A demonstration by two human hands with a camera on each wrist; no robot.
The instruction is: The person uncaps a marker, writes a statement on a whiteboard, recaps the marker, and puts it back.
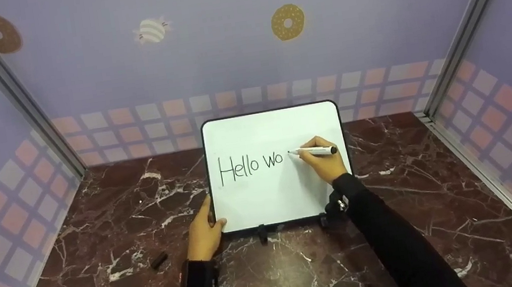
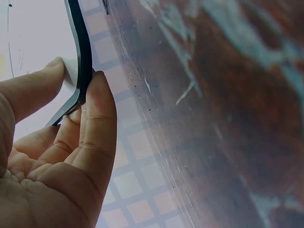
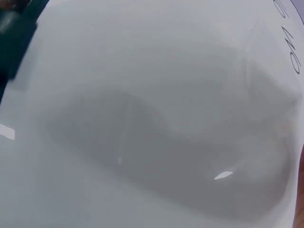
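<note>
A whiteboard (image 1: 254,203) with a black frame stands propped on the table and bears the black handwriting "Hello wo" (image 1: 252,166). My right hand (image 1: 326,163) pinches a white marker (image 1: 317,150) with a black end. Its tip is at the board just right of the last letter; whether it touches cannot be told. With my left hand (image 1: 205,235) I grip the board's lower left edge. In the left wrist view the thumb lies on the white face and fingers (image 2: 100,118) reach behind the frame (image 2: 84,52). The right wrist view shows mostly board surface (image 3: 118,57) and shadow.
Dark feet (image 1: 263,234) show under the board's lower edge. A small black cylindrical piece (image 1: 159,260) lies on the marbled table (image 1: 112,223), left of my left hand. Purple patterned walls (image 1: 234,61) enclose the back and both sides.
</note>
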